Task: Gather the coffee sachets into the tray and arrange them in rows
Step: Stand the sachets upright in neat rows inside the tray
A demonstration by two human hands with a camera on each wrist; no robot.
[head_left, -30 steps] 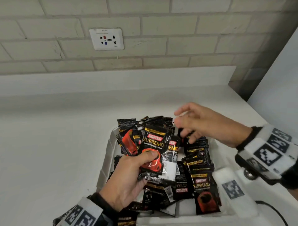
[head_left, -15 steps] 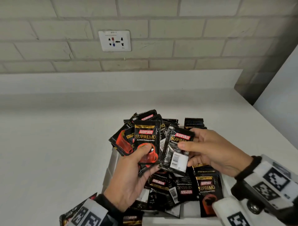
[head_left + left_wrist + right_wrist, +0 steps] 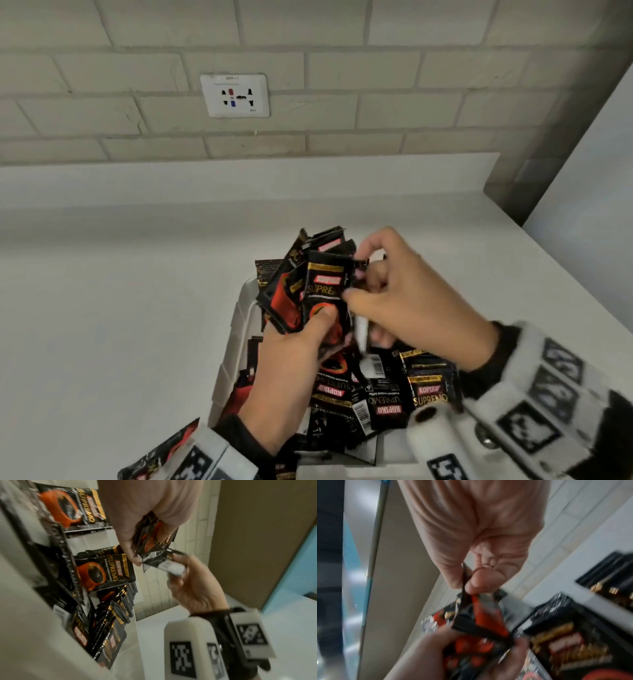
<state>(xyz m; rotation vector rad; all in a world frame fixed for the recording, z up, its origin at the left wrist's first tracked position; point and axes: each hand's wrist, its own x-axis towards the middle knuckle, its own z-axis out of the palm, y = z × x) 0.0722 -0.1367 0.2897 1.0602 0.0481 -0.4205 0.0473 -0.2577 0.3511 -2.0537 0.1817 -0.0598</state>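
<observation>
Since 0.5 s ago: right hand (image 3: 407, 301) is carrying its sachet (image 3: 164, 563) in against the fan | left hand (image 3: 294, 359) grip is clamping fanned sachets (image 3: 318, 284) above tray (image 3: 236, 339) | right grip is pinching 1 sachet, long axis upright, touching fan's right edge.

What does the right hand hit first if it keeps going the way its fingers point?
The right hand points left at the fanned bundle of sachets in the left hand, so it would likely meet that bundle first. It pinches one sachet already touching it; depth is blurred.
</observation>
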